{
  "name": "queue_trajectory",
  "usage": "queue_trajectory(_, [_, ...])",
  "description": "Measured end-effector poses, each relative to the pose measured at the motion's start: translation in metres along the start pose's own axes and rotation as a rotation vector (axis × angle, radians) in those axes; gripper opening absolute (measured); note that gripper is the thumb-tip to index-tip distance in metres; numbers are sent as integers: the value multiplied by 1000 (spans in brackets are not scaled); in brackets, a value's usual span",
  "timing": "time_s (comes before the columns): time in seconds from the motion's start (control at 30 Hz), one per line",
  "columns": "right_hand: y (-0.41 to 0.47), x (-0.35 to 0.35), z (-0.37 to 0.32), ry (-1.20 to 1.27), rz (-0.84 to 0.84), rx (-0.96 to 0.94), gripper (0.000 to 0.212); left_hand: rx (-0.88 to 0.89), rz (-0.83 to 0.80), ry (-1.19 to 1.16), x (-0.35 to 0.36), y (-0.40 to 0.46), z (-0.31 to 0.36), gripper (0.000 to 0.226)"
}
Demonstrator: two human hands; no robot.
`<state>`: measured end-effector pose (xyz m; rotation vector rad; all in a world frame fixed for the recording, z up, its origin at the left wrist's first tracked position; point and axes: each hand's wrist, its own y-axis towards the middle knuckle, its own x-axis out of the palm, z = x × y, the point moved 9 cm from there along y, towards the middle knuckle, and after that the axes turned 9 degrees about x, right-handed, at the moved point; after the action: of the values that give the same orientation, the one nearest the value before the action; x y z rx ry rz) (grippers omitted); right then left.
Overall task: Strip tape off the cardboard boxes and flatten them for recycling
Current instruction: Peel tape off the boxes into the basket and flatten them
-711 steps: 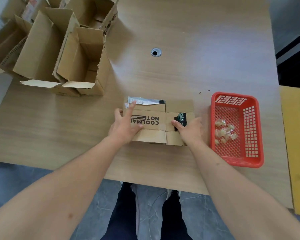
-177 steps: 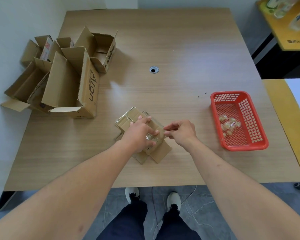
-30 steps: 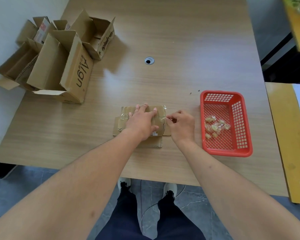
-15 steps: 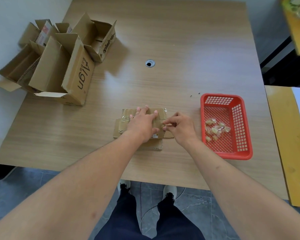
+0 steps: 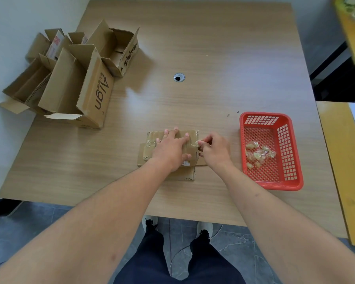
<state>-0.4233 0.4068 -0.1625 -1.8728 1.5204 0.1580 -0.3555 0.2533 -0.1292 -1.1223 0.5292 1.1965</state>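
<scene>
An office-like room is suggested: a wood-grain desk (image 5: 213, 48) with a cable grommet (image 5: 179, 77) is set against a plain white wall (image 5: 19, 21), over grey floor tiles (image 5: 29, 222), with a yellow table (image 5: 344, 160) alongside.

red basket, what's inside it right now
A small heap of crumpled clear tape wads lies on the floor of the red basket, toward its left side. The near wall hides a strip of the floor, so anything there stays unseen.

head cam, single view | looks fwd+down over table (image 5: 213, 48) | near edge close, arms in frame
</scene>
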Motion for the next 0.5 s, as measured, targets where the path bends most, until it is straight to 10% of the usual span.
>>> queue_trajectory(0.5, [-7,8,37,350,82,176,11,130,-34,215,20,-9,-2,58])
